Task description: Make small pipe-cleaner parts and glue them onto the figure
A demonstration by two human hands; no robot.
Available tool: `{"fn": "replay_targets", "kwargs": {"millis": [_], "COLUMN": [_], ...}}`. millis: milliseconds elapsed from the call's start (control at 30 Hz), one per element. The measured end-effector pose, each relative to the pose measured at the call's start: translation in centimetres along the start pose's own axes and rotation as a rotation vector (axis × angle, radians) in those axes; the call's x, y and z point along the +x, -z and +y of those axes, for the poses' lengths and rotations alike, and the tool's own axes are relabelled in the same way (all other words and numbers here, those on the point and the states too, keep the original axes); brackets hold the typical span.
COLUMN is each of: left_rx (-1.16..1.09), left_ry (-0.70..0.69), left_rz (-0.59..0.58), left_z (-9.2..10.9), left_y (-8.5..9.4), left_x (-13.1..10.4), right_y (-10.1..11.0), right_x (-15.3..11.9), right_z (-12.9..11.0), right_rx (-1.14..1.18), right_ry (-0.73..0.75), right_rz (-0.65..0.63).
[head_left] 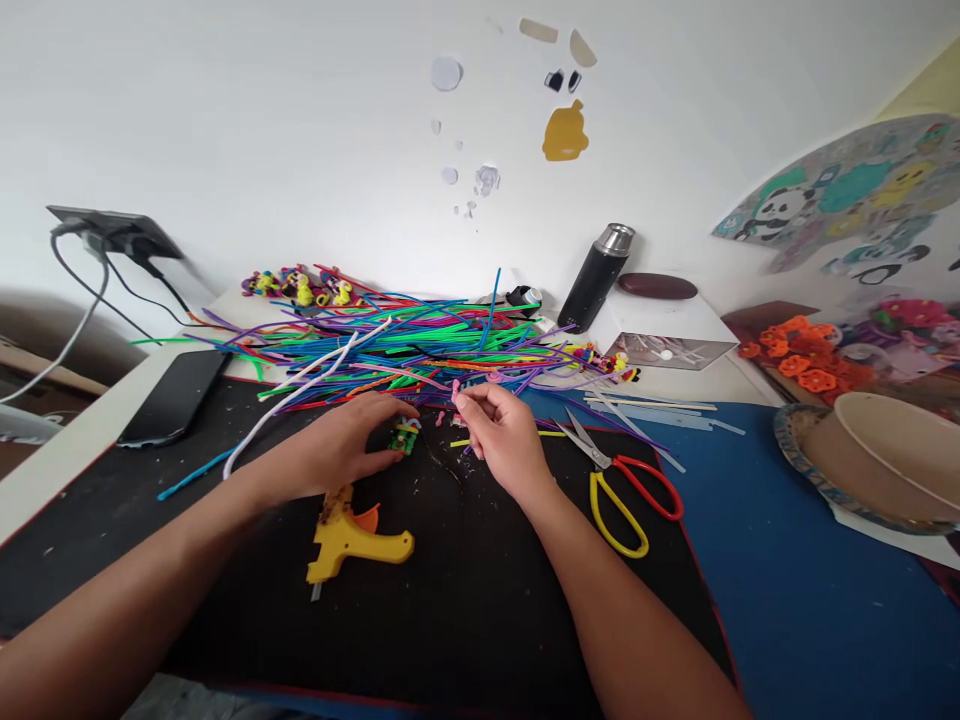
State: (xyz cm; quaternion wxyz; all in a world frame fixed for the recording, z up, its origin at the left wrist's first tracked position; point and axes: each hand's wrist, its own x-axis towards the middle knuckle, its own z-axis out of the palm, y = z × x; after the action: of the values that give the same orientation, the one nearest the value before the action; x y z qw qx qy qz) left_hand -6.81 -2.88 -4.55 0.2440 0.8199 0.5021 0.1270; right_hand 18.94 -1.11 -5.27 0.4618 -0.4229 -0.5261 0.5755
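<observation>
My left hand (pixel 349 440) reaches over the black mat, thumb and fingers curled around a small green piece (pixel 403 438) with yellow and pale bits on top. It looks held between the thumb and a fingertip. Closed in a pinch, my right hand (pixel 501 430) has a small pink curled pipe cleaner piece (pixel 455 391) at its fingertips. Below my left wrist lies a yellow glue gun (pixel 360 543) with an orange trigger, its front end partly hidden. Scissors (pixel 602 460) with red and yellow handles lie spread to the right of my right hand.
A heap of coloured pipe cleaners (pixel 420 340) spreads behind both hands. A phone (pixel 176 398) lies left; a black flask (pixel 596 278) stands at the back, beside a white box (pixel 675 340). Glue sticks (pixel 652 408) lie on the blue mat (pixel 780 600). A bowl (pixel 892 450) is far right.
</observation>
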Motion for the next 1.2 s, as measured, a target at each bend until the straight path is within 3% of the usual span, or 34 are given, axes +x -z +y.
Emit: {"fn": "replay_targets", "kwargs": {"millis": [133, 267, 533, 667, 833, 1000, 1200], "left_rx": [-0.134, -0.126, 0.227, 0.294, 0.049, -0.188, -0.327], "left_ry": [0.127, 0.093, -0.029, -0.014, -0.011, 0.079, 0.124], "left_rz": [0.027, 0.046, -0.025, -0.065, -0.005, 0.071, 0.06], "left_z": [1.0, 1.5, -0.2, -0.6, 1.7, 4.7, 5.1], "left_y": [1.5, 2.0, 0.8, 0.5, 1.7, 2.7, 2.9], "left_x": [0.2, 0.6, 0.5, 0.4, 1.1, 2.7, 3.4], "right_y": [-0.2, -0.2, 0.0, 0.0, -0.2, -0.2, -0.2], "right_x": [-0.2, -0.2, -0.1, -0.1, -0.3, -0.2, -0.2], "right_z": [0.0, -0.1, 0.1, 0.6, 0.9, 1.0, 1.0], "right_rx": [-0.007, -0.017, -0.04, -0.11, -0.159, -0.187, -0.25], "right_ry": [-0.002, -0.004, -0.037, -0.056, -0.041, -0.004, 0.074], "right_rz": [-0.019, -0.029, -0.041, -0.071, -0.084, -0.075, -0.056]}}
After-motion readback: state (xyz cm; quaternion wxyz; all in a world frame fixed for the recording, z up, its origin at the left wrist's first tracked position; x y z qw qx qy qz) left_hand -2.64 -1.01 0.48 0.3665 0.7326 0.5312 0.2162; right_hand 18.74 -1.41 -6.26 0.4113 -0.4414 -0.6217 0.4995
